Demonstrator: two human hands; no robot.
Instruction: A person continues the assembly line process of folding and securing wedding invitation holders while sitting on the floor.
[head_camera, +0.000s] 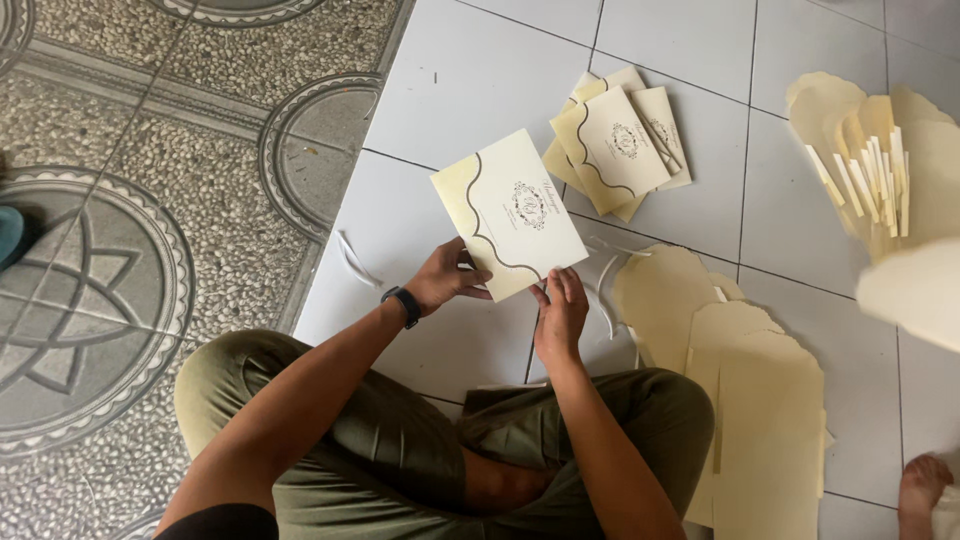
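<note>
Head view: both hands' fingers clamp the cream envelope at its near edge.

We see soft, even daylight, brightest on the glossy white floor tiles toward twelve o'clock; shadows are faint, and the cream paper sheet at three o'clock is blurred.
</note>
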